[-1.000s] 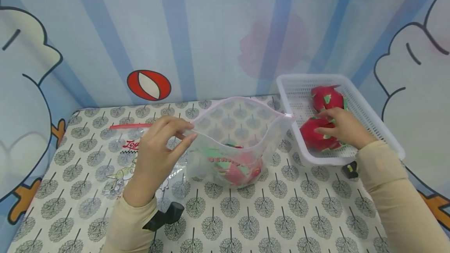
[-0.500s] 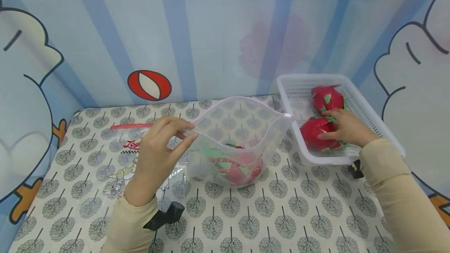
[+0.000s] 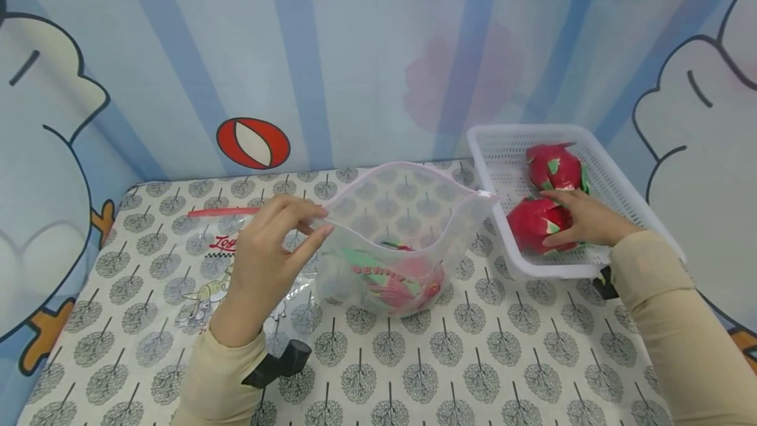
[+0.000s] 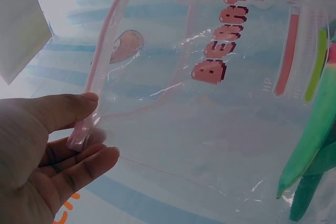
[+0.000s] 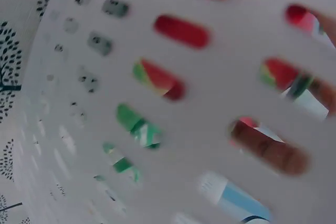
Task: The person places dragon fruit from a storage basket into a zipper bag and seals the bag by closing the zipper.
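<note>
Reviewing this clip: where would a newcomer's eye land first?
Probably on the two red fruits, one behind the other in the white basket at right, the right hand gripping the nearer one. Next, the clear bag at centre, its open mouth's left corner pinched by the left hand.

Well left of the basket (image 3: 556,272), the left hand (image 3: 266,265) pinches; inside it, the right hand (image 3: 593,219) grips, partly hidden fingers apparently curled.
</note>
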A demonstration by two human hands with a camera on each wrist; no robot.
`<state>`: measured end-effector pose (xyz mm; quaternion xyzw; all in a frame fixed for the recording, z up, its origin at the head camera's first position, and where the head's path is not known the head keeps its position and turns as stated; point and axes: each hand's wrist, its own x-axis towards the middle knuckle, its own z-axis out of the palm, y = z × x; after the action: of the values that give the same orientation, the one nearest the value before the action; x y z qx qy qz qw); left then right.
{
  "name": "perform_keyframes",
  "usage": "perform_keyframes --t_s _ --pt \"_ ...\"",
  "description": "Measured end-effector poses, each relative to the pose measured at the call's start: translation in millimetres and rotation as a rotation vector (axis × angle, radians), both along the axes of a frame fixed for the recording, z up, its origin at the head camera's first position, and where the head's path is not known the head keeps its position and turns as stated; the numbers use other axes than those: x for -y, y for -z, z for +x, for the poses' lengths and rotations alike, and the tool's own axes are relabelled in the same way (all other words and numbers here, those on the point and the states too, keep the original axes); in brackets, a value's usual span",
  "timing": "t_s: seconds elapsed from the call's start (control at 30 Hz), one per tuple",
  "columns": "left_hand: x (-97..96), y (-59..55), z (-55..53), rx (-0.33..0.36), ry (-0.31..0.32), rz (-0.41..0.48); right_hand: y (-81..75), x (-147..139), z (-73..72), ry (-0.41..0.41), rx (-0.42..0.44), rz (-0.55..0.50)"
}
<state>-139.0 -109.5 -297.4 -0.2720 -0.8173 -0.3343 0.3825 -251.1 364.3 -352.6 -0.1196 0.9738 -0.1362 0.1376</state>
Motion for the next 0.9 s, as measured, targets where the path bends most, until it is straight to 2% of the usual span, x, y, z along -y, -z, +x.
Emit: perform_keyframes --t_s 0.2,0.47,0.9 --pt "0.4 0.8 -0.2 -0.008 -0.009 -0.003 6.9 -5 -2.6 0.001 0.022 -0.036" --pt "1.4 2.2 0.7 -0.019 -0.016 -0.012 13.5 -12 -3.6 0.051 0.059 -0.087" --pt "3.7 2.7 3.5 -0.006 -0.016 -0.002 19.3 -6 -0.2 0.077 -0.003 -0.108"
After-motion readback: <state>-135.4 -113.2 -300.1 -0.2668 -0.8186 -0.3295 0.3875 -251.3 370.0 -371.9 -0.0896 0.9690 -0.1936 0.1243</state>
